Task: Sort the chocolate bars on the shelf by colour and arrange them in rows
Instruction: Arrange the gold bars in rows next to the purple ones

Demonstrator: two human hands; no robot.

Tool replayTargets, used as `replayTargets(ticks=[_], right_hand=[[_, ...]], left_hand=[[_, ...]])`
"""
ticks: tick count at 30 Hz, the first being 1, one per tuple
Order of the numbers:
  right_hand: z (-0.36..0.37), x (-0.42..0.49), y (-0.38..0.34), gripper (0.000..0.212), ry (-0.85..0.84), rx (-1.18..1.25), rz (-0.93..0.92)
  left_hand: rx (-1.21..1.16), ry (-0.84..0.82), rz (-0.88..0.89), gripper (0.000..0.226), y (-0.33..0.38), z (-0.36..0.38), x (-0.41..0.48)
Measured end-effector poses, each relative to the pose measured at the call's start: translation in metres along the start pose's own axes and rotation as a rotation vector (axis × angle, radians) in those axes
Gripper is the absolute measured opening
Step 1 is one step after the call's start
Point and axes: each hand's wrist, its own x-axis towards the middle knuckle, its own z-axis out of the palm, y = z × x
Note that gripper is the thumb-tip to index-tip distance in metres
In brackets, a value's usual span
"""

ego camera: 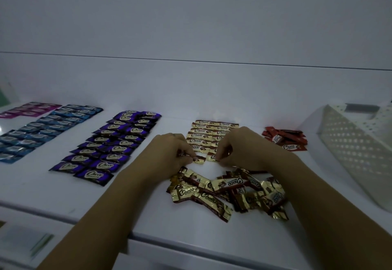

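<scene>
Left hand [169,151] and right hand [241,149], fingers each pinching a gold bar [199,160] at the near end of the gold rows [201,136] on the shelf [148,206]; likely light, slick wrappers, best held by a crimped end.

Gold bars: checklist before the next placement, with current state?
1. Left hand holds a gold foil chocolate bar: ok.
2. Right hand pinches a second gold bar at the right column's near end: ok.
3. Placed gold rows straight, in two columns: ok.
4. Loose gold pile cleared: not ok.
5. Other colours mixed into that pile: cannot tell.
6. Red foil bars arranged in rows: not ok, heaped.
</scene>
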Motion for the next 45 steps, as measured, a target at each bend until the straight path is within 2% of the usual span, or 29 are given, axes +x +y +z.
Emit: replayTargets(ticks=[3,8,25,31,35,38,42,45], right_hand=[[-0.004,-0.002,0.003,0.009,-0.047,-0.007,0.0],[0.001,0.003,0.003,0.018,0.007,-0.089,-0.031],[0.001,0.002,0.003,0.015,-0.003,-0.114,-0.003],[-0.002,0.001,0.0,0.012,0.037,-0.152,-0.021],[-0.009,-0.004,-0.005,0.008,0.116,-0.086,-0.077],[-0.007,-0.005,-0.016,0.008,0.093,-0.004,-0.147],[0.007,-0.005,-0.037,0.023,0.04,-0.04,-0.2],[0.013,-0.004,-0.046,0.035,-0.059,-0.13,-0.186]], left_hand=[[0.011,0.011,-0.006,0.017,0.001,0.002,0.001],[0.002,0.028,-0.011,0.017,0.0,0.005,0.003],[0.06,0.048,0.014,0.019,0.005,0.011,0.005],[-0.01,0.05,0.001,0.021,0.005,-0.003,0.0],[0.027,-0.024,-0.008,0.026,-0.001,-0.022,-0.016],[0.13,-0.114,-0.061,0.033,-0.01,-0.03,-0.029],[0.231,-0.212,-0.132,0.041,-0.017,-0.04,-0.036],[0.232,-0.262,-0.143,0.036,-0.015,-0.041,-0.038]])
